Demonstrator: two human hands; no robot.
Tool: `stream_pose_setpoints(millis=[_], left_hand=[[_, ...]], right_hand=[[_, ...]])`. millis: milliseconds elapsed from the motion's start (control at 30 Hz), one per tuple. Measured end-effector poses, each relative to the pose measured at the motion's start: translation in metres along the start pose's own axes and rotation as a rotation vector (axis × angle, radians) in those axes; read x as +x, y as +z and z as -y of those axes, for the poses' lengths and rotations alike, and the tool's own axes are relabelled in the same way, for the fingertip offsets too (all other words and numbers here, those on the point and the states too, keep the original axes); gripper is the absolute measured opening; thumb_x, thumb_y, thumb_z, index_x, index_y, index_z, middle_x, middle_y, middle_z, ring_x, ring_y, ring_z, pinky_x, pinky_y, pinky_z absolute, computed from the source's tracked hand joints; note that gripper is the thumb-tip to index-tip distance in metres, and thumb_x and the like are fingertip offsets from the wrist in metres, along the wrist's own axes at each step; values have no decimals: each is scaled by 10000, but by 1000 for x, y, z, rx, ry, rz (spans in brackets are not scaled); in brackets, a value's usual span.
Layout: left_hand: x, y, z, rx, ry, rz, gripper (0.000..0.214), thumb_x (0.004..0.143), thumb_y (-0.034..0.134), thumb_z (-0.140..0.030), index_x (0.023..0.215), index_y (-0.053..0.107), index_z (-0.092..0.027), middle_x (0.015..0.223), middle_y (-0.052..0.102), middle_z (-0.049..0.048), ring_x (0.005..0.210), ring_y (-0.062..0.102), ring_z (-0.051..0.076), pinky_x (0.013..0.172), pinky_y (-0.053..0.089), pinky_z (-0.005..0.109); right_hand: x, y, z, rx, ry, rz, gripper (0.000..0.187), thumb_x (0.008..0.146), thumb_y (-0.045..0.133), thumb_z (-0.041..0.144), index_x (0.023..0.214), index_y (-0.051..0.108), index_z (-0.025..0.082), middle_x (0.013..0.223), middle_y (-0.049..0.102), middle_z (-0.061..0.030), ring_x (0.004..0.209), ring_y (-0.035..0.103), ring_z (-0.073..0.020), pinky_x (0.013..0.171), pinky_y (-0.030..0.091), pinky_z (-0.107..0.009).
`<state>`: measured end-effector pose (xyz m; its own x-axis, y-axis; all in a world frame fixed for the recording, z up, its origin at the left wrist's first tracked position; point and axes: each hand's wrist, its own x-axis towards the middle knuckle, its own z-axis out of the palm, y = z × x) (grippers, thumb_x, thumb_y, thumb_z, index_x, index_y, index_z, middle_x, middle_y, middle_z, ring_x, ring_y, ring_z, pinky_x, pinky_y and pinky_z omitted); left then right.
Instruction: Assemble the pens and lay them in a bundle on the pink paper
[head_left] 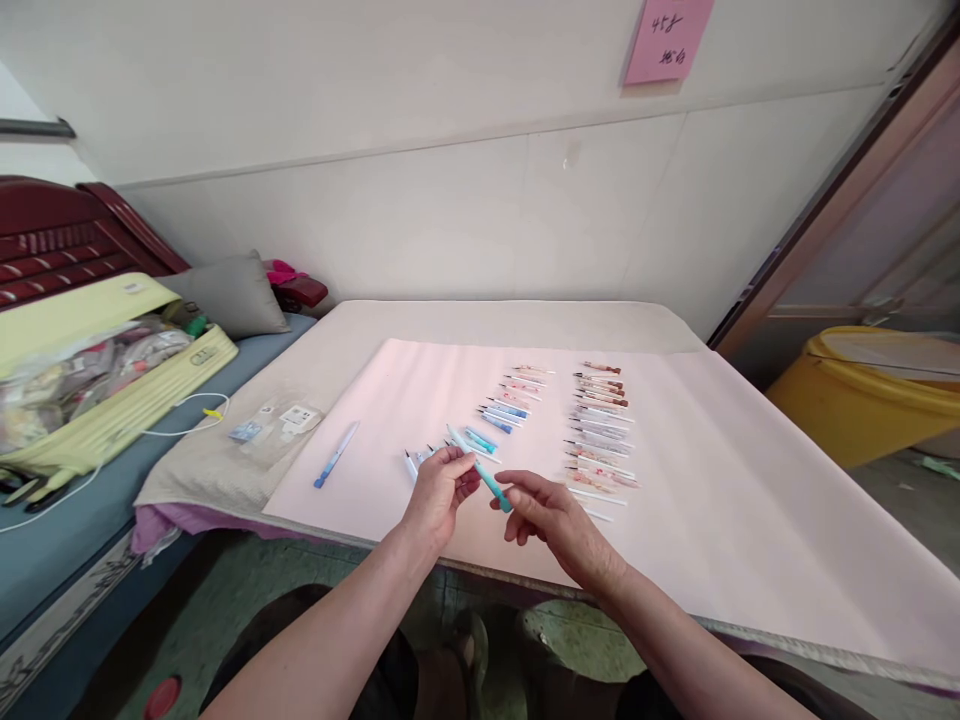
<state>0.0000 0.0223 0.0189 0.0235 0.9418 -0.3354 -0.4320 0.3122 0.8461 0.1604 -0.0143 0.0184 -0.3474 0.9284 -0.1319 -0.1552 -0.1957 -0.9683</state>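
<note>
A teal pen [491,484] is held at a slant above the near part of the pink sheet [697,480]. My left hand [441,492] is closed, pinching the barrel around its middle. At the lower end, my right hand [551,518] grips the pen between thumb and fingers. Just beyond my hands lie several blue and teal pens [480,440], some partly hidden by my left hand. A diagonal row of pink and blue pens [517,390] runs farther back. To the right is a column of brown, white and orange pens [602,430]. One blue pen [337,455] lies alone at the left.
Clear plastic bags with labels [281,420] lie left of the sheet. A yellow bag full of packets [112,360] and a grey pillow [229,295] rest on the bed. A yellow bin [862,400] stands at the right, and a stool [581,635] is below the table edge.
</note>
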Motion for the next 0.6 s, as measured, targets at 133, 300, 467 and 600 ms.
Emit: stream_pose_setpoints(millis=[133, 300, 467, 600], left_hand=[[-1, -1, -6, -21, -9, 57, 199, 672, 685, -247, 821, 605, -142, 771, 596, 33, 666, 552, 95, 634, 428, 217], [-4, 2, -7, -5, -9, 173, 173, 691, 663, -233, 826, 611, -137, 752, 568, 29, 664, 535, 103, 629, 432, 232], [-3, 1, -7, 8, -3, 235, 153, 703, 652, -238, 801, 606, -131, 717, 551, 29, 644, 516, 111, 619, 438, 251], [-3, 1, -6, 17, -3, 247, 173, 697, 665, -243, 811, 613, -124, 713, 550, 29, 631, 510, 104, 606, 431, 240]], right_hand=[[1, -4, -2, -177, -152, 19, 488, 692, 696, 246, 1155, 541, 247, 912, 583, 0, 609, 515, -83, 555, 416, -238], [0, -3, -10, -363, -238, 18, 358, 747, 645, 218, 1100, 589, 222, 612, 528, 56, 576, 478, -93, 552, 393, -232], [-3, -1, -12, -561, -399, -13, 354, 766, 636, 197, 1113, 581, 241, 803, 628, 13, 708, 561, -116, 669, 453, -254], [-6, 0, -11, -733, -537, -29, 291, 803, 599, 187, 1090, 578, 229, 823, 628, -3, 732, 567, -120, 689, 453, -251]])
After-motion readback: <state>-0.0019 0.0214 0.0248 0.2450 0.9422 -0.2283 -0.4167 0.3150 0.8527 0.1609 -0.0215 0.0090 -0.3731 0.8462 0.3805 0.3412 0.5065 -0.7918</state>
